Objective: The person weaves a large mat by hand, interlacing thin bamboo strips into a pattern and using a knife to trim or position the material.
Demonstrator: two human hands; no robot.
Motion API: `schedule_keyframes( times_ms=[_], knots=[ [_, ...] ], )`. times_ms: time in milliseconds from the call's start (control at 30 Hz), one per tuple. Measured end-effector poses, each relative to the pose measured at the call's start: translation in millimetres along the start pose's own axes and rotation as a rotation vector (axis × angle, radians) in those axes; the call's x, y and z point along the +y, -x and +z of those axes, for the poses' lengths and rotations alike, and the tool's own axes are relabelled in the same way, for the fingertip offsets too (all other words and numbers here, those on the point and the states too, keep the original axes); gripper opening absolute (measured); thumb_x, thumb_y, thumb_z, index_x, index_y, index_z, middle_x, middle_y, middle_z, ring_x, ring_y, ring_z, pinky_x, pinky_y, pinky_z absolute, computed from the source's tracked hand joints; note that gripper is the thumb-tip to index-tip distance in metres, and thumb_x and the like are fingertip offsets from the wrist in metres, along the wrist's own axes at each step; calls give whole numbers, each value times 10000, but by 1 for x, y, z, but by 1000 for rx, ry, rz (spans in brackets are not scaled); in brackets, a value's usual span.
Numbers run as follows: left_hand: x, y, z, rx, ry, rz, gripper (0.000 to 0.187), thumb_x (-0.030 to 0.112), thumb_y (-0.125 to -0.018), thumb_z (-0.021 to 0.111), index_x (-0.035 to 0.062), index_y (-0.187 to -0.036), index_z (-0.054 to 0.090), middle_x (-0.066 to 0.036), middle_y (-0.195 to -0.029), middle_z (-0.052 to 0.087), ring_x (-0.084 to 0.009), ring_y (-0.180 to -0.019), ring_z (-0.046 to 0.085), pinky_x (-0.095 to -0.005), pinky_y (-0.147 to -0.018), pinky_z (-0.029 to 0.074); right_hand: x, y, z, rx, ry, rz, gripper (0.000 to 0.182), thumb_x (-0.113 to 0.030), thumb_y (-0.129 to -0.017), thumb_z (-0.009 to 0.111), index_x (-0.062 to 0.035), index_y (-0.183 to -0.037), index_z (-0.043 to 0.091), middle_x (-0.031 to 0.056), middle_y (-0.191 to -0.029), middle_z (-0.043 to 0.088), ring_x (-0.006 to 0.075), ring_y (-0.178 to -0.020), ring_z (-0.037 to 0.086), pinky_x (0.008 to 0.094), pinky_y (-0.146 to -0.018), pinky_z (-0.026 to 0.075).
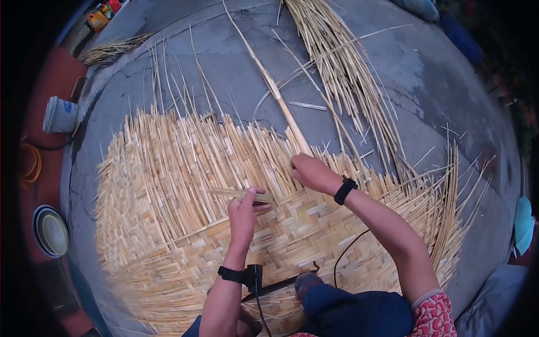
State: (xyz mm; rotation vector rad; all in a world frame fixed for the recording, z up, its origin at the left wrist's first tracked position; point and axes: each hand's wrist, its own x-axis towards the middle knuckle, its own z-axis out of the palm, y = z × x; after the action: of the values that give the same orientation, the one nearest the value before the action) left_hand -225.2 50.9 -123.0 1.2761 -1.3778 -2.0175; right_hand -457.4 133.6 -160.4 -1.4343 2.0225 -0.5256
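A large woven mat of flat straw-coloured reed strips lies under me, with loose strip ends fanning out along its far edge. My left hand is closed on a short bundle of reed strips, just above the weave. Farther right, my right hand has its fingers curled at the lower end of a long reed strip, which runs away from me past the mat's far edge. Its fingertips are partly hidden, but they appear to grip that strip. Both wrists wear black bands.
A big bundle of reeds lies on the grey concrete floor beyond the mat. A smaller bundle rests at far left. White bucket and stacked basins stand left. A thin black cable crosses the mat near my foot.
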Motion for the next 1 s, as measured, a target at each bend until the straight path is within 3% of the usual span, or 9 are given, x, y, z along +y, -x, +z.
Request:
schedule_keyframes(
  times_ms=[200,267,433,500,667,833,900,933,1000],
  knots=[
    [1,-6,0,9,81,-19,375,269,-1055,540,-76,-1003,679,-136,-935,688,-201,-759,706,-319,-688,650,-16,-19,0,18,-24,88,442,-251,-791,825,50,-1019,595,257,-998,695,441,-932,677,476,-821,533],
    [2,-7,0,-18,80,-39,368,271,-1051,545,-66,-994,681,-134,-924,692,-192,-743,704,-312,-672,642,-19,-30,-16,-413,-257,226,452,-230,-718,826,81,-1002,663,254,-898,707,414,-904,698,459,-817,548],
    [0,-16,6,-111,23,-52,335,247,-1039,529,-41,-1003,698,-102,-941,692,-164,-784,694,-286,-707,598,-13,-19,15,-211,-166,16,395,-210,-713,821,-27,-1046,713,205,-919,723,385,-876,689,426,-792,539],
    [6,-22,14,-156,-195,42,266,183,-995,494,-6,-1028,679,-58,-897,656,-131,-795,637,-281,-702,543,-12,-11,18,48,-252,-79,478,-213,-754,863,18,-1127,673,184,-933,729,243,-872,708,369,-773,539],
    [-1,-47,27,-241,-46,55,189,144,-934,472,55,-1010,620,-17,-833,599,-92,-738,537,-258,-643,452,-3,-2,14,-46,-840,-20,344,-79,-902,787,-17,-1195,617,5,-1109,665,80,-992,618,278,-859,537],
    [-13,-53,26,-205,18,-22,186,163,-947,467,69,-1059,581,-10,-825,596,-80,-735,532,-248,-641,449,-5,22,16,5,-737,-30,343,-76,-910,768,-21,-1213,616,25,-1072,681,114,-960,647,286,-865,533],
    [-16,-54,30,-171,-41,-79,276,282,-1033,504,50,-1177,545,-34,-873,612,-119,-794,584,-279,-704,501,-20,33,7,115,-268,-322,344,-64,-887,770,-61,-1202,630,74,-1020,675,220,-912,678,311,-845,542],
    [-17,-54,32,-164,-38,-76,276,282,-1033,504,50,-1177,545,-34,-873,612,-119,-794,584,-279,-704,501,-27,36,9,166,-248,-367,264,-110,-874,748,-75,-1110,635,126,-982,631,345,-915,655,392,-778,546],
    [-20,-53,36,-232,9,-74,466,432,-1074,523,26,-1303,503,-102,-993,655,-186,-916,653,-318,-821,539,-39,41,10,156,-176,-379,261,-133,-888,737,-75,-1118,629,125,-990,636,340,-927,663,393,-778,551]
  ],
)
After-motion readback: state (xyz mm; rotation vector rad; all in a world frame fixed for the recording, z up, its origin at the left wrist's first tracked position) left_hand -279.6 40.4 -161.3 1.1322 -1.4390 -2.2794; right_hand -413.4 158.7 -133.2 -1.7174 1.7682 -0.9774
